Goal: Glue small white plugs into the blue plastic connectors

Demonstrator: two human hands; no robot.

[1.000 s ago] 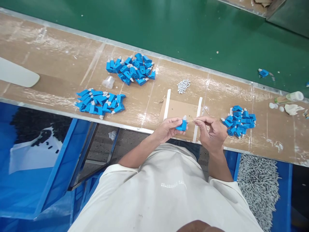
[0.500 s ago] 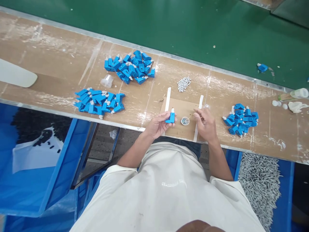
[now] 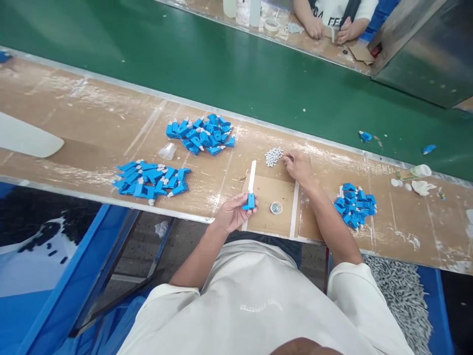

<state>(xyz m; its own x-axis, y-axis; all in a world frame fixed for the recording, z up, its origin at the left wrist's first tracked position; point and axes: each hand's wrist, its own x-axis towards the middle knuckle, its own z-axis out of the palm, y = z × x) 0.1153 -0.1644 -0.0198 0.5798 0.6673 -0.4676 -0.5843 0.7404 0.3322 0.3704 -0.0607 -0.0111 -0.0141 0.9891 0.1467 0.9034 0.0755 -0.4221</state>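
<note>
closest in, the person's pale shirt (image 3: 258,301) fills the bottom of the view, with a blue bin of small grey parts (image 3: 402,296) at the lower right below the tabletop (image 3: 92,133) edge. just above, the left hand (image 3: 232,213) is at the near edge of the tabletop, its fingers (image 3: 247,213) curled around a small blue plastic part (image 3: 251,201), pinched between thumb and fingertips. just right of it a small round metal cap (image 3: 276,208) lies on a cardboard square (image 3: 269,190) that is edged by two white strips (image 3: 252,173). to the right sits a small heap of blue parts (image 3: 355,204); to the left lies a wider spread of blue parts with white tips (image 3: 151,175).

further out, the right hand (image 3: 300,166) stretches past the cardboard, its fingers (image 3: 287,158) bunched together and touching the edge of a little pile of tiny grey-white pieces (image 3: 273,156); whether they grip one cannot be told. beyond lies a third heap of blue parts (image 3: 201,134), a clear plastic cup (image 3: 167,151) beside it on its side. at the far right, a small bottle (image 3: 416,171) and white scraps (image 3: 421,186).

behind the tabletop runs a green conveyor belt (image 3: 221,69) with two stray blue pieces (image 3: 365,136). across it, another person's hands (image 3: 314,27) rest on a far bench.
</note>
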